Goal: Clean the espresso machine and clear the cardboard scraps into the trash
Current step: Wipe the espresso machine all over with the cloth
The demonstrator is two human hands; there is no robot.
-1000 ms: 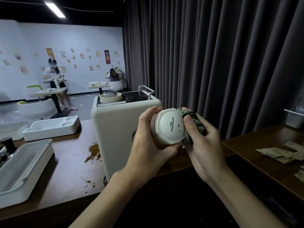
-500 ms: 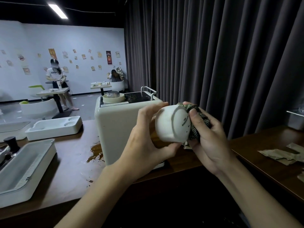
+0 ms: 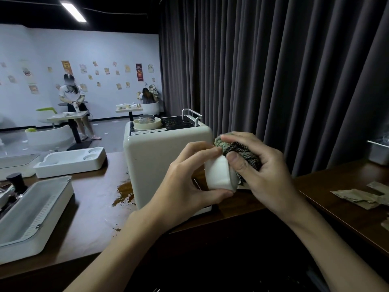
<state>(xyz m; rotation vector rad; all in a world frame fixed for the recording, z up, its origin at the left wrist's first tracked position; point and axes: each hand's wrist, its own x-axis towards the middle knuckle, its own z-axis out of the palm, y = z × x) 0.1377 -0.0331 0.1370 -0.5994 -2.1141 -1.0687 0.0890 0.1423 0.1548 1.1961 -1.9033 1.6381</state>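
Wooden counter (image 3: pixel 88 207) bearing espresso machine (image 3: pixel 155 165), drip tray (image 3: pixel 31 218), foam tray (image 3: pixel 69 163), brown spill (image 3: pixel 124 192), cardboard scraps (image 3: pixel 357 198).

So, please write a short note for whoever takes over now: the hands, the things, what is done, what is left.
Left hand grips the white cup in front of the espresso machine.
Right hand presses a dark cloth against the cup.
Done: nothing visibly finished.
Left: brown spill on the counter beside the machine; cardboard scraps lying at far right. No trash bin in view.
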